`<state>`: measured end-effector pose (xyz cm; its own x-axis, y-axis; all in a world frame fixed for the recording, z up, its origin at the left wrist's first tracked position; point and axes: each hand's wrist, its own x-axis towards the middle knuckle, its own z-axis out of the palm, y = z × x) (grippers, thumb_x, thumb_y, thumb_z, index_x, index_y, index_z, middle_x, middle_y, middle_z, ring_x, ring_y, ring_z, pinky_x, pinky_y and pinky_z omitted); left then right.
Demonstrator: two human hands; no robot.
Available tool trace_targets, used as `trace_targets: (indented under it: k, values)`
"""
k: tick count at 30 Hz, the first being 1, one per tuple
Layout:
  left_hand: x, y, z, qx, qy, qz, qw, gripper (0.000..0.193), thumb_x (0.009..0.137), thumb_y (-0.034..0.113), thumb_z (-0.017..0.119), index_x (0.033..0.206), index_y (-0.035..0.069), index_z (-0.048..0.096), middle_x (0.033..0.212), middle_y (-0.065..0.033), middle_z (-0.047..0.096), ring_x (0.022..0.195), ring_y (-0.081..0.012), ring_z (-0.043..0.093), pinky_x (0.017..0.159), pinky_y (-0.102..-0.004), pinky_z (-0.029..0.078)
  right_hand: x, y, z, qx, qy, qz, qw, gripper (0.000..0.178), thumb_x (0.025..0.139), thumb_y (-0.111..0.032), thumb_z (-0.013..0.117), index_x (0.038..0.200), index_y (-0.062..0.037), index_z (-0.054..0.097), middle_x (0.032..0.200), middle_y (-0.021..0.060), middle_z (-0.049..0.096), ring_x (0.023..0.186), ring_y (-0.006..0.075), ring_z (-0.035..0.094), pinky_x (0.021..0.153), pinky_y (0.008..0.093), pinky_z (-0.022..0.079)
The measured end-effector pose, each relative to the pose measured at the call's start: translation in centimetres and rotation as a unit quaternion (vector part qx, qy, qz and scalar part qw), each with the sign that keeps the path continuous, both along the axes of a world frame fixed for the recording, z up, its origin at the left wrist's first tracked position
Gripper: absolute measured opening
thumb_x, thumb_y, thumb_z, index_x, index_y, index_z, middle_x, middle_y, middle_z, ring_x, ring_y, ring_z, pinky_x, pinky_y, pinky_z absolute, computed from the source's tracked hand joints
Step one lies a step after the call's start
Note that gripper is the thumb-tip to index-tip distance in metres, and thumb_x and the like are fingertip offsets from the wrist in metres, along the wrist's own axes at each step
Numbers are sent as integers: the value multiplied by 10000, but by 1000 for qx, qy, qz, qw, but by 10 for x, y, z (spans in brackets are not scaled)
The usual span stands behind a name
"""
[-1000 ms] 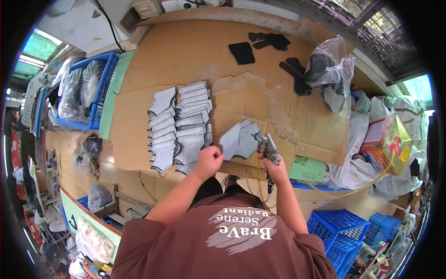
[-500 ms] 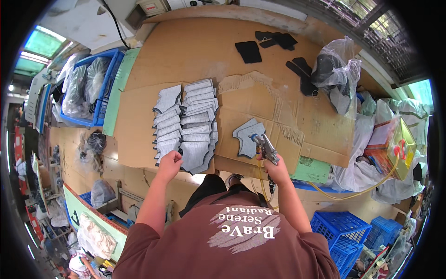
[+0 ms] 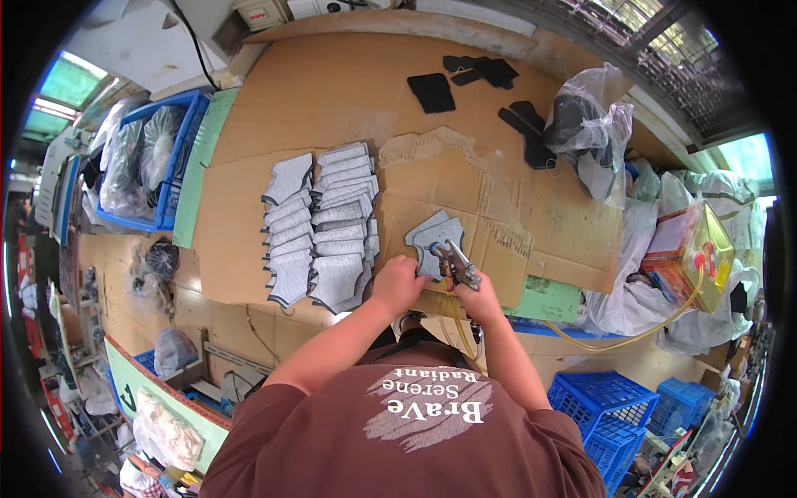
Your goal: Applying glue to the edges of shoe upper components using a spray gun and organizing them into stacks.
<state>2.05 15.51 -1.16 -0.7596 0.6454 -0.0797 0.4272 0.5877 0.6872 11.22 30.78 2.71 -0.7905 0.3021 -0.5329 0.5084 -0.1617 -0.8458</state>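
Observation:
My right hand (image 3: 479,300) is closed around a metal spray gun (image 3: 458,264). Its nozzle end sits over two overlapping grey cut pieces (image 3: 430,228) with dark edges, lying on the cardboard. At the lower left edge of these pieces is my left hand (image 3: 398,282), fingers curled together; whatever they may grip is hidden. Left of that hand, more grey pieces lie overlapped in two rows, a left row (image 3: 289,220) and a right row (image 3: 342,217). A yellowish hose (image 3: 455,311) hangs below the gun.
Cardboard (image 3: 324,91) covers the table. Black pieces (image 3: 432,93) and a clear plastic bag (image 3: 594,124) lie toward the back right. A yellowish can (image 3: 706,253) with a hose stands at the right. Blue crates flank the table, one (image 3: 187,158) at left, another (image 3: 598,402) lower right.
My left hand has moved right, from the front of the grey rows to the two overlapping pieces. My right hand still holds the spray gun over them. The whole view has shifted slightly.

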Motion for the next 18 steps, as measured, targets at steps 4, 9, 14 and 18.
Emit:
trace_targets:
  k: [4,9,14,18]
  values:
    - [1,11,-16,-68,26,-9,997,268,695,272,677,726,33,559,788,-132,557,785,-325,558,667,-411,463,-2,-1,7,-6,-10,-3,1000,239,741,-6,434,944,7,559,761,34,550,701,111,514,681,247,425]
    - [-1,15,-16,-100,15,-7,995,239,697,263,670,723,40,586,791,-137,578,783,-332,573,674,-423,467,-2,1,6,7,-3,-14,1000,260,732,1,433,956,-3,565,776,33,557,702,108,510,681,249,424]
    - [-6,18,-9,-138,-61,9,988,236,690,266,662,722,34,629,810,-172,606,763,-338,595,659,-420,476,6,10,-4,-1,12,-20,1000,263,736,-23,451,972,-31,567,793,12,562,695,94,507,634,236,426]
    - [-8,18,-9,-127,-61,13,990,235,689,265,661,700,32,632,779,-173,608,731,-341,596,637,-424,476,12,14,-5,-39,-2,-44,998,290,735,-44,469,1009,-61,564,807,-2,570,686,78,502,582,229,430]
